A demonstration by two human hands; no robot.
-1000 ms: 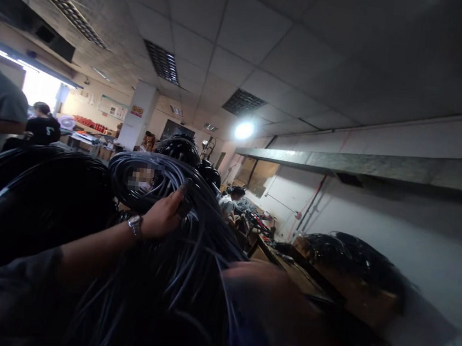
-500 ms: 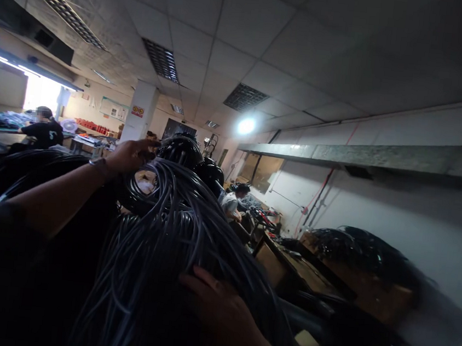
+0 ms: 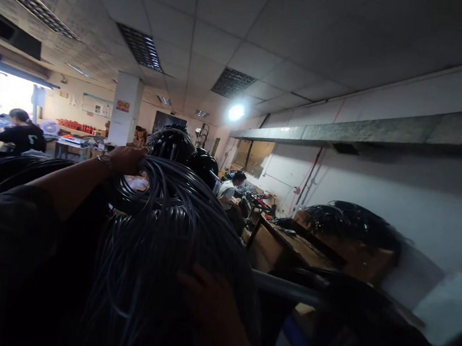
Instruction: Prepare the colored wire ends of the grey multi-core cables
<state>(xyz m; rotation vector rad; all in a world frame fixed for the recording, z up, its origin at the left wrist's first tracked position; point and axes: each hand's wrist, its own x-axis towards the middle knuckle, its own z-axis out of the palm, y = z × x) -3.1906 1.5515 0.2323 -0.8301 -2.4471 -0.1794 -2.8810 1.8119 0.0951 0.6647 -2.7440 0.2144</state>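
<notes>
A big bundle of grey cables (image 3: 167,227) fills the lower middle of the head view, looped and heaped high in front of me. My left hand (image 3: 127,158), with a watch on its wrist, reaches over the far top of the bundle and its fingers curl round the cable loops there. My right hand (image 3: 208,308) lies low and close to the camera, pressed against the near side of the same bundle with fingers bent on the cables. Both are dim in the poor light.
More black cable coils (image 3: 172,142) pile up behind the bundle and at the left (image 3: 4,171). A wooden bench (image 3: 285,242) with coils (image 3: 345,221) runs along the right wall. People sit at the left (image 3: 22,137) and middle (image 3: 229,186). A white pillar (image 3: 124,109) stands behind.
My left hand moved from the near side of a cable loop up and left to the bundle's far top. My right hand came out of blur and settled on the cables. The view shifted.
</notes>
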